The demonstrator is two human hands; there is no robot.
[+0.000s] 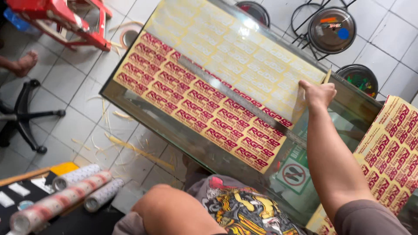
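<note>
Pressing hand: the right hand (pixel 319 93) is laid, fingers curled, on the far right edge of the sheet (pixel 209 87); a thin yellow blade-like tool (pixel 327 76) stands up just behind the knuckles, and whether it is gripped cannot be told.
Left hand: it is not seen; only a bent left arm (pixel 174 211) is shown at the bottom edge, near the body.
Sheet: a large yellow sticker sheet is spread flat on the table (pixel 130 102), and most of the top is covered by it; the near half carries rows of red labels, while the far half is pale, with the labels only faintly seen.
Ruler: a long metal ruler (pixel 244 103) is laid aslant across the sheet, between the red half and the pale half, and it runs on past the right edge of the sheet, below the right hand.
Table: a glass top is seen, with floor tiles and a round red sign (pixel 294 174) visible through it.
Stack: more red-on-yellow sheets (pixel 392 152) are held at the right edge of the view, well apart from the hand.
Rolls: three tape rolls (pixel 65 191) are laid side by side on a dark surface at lower left.
Floor: yellow offcut strips (pixel 130 150) are scattered on the tiles; a red stool (pixel 65 19) and a black chair base (pixel 21 117) are seen at the left.
</note>
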